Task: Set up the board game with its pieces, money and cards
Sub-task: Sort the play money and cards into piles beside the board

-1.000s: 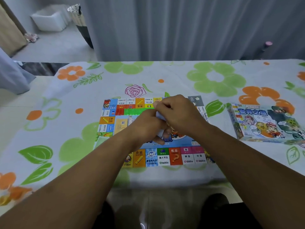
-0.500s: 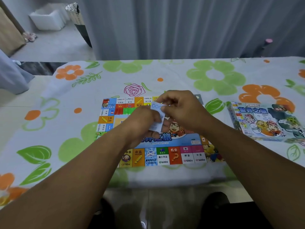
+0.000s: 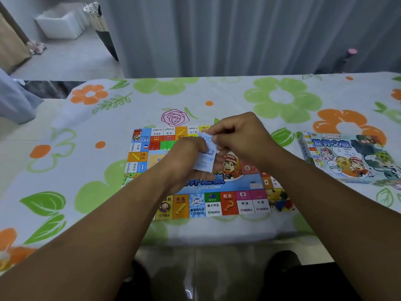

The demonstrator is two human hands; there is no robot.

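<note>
Green-and-orange flowered cloth [image 3: 86,170] covers the table on our left, and on it the board [image 3: 217,206] lies flat and open right in front of us, so everything else can be dealt onto it. Near its far left edge we spot red and green strips [image 3: 165,145], probably notes already laid out, though they're too blurred to be sure. Moving in, our left hand [image 3: 184,164] is curled round the lower part of a small stack of pale blue paper notes [image 3: 206,162]. It holds them up over the middle of the board like a deck, which we judge leaves the top sheet free. Next, our right hand [image 3: 240,135] pinches that sheet's upper edge between thumb and forefinger, apparently to count it off. Further right, small coloured pieces [image 3: 282,203] sit at the board's near right corner. The game box [image 3: 347,157] lies face up, well apart on the cloth, out of the way. A second ago the hands were pressed together and hid the notes; now they've drawn slightly apart and the blue paper shows plainly between them.
</note>
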